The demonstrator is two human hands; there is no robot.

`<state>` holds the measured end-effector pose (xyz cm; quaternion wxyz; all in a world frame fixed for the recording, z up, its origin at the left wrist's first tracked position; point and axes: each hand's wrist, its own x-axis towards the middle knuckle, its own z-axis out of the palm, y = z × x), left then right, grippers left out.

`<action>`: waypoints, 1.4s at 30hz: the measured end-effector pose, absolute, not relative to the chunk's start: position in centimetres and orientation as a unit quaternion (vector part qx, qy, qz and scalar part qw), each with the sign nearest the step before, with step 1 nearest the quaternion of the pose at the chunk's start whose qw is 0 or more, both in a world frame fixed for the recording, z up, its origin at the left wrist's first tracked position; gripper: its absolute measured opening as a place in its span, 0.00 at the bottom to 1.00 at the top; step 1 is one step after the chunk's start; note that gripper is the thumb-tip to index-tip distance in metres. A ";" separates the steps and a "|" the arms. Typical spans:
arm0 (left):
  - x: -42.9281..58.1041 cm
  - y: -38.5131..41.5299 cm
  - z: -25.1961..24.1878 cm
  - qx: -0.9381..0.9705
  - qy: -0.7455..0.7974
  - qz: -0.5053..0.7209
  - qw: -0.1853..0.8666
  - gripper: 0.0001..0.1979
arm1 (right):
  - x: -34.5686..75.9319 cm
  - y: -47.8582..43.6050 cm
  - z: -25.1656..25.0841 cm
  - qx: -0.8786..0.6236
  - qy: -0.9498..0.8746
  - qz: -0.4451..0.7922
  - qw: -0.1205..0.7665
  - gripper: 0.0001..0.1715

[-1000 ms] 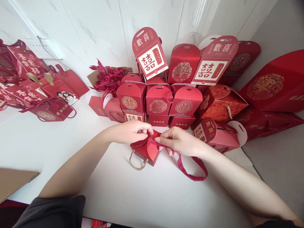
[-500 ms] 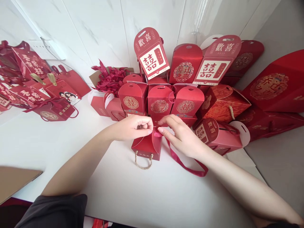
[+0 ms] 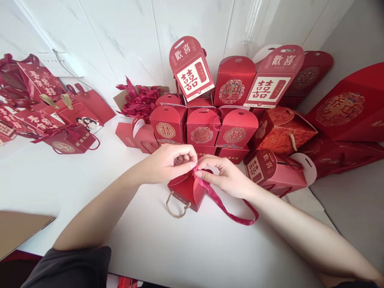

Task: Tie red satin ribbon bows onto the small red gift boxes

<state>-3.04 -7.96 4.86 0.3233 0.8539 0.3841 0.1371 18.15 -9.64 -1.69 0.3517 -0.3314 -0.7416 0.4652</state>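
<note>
A small red gift box (image 3: 186, 189) sits on the white table under my hands, with a gold rope handle (image 3: 177, 212) hanging from its near side. A dark pink ribbon (image 3: 222, 206) runs from the top of the box and loops down to the right onto the table. My left hand (image 3: 177, 162) is closed in a pinch on the ribbon above the box top. Right beside it, my right hand (image 3: 223, 174) pinches the same ribbon between thumb and fingers. Part of the box's top is hidden behind my fingers.
Several red gift boxes (image 3: 201, 128) stand stacked in front of the tiled wall. An open carton (image 3: 121, 103) holds bunched ribbons (image 3: 138, 98). Red gift bags (image 3: 81, 114) are grouped at the left. A brown cardboard sheet (image 3: 21, 232) lies at the near left edge.
My two hands have come closer together over the box, with the right hand moving left and slightly down. The box has turned a little, and the ribbon loop has shifted slightly left.
</note>
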 end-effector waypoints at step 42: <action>-2.8 -6.8 3.6 0.802 0.410 0.052 0.432 0.15 | 18.0 -9.5 -2.0 -0.423 -0.763 0.386 0.299 0.20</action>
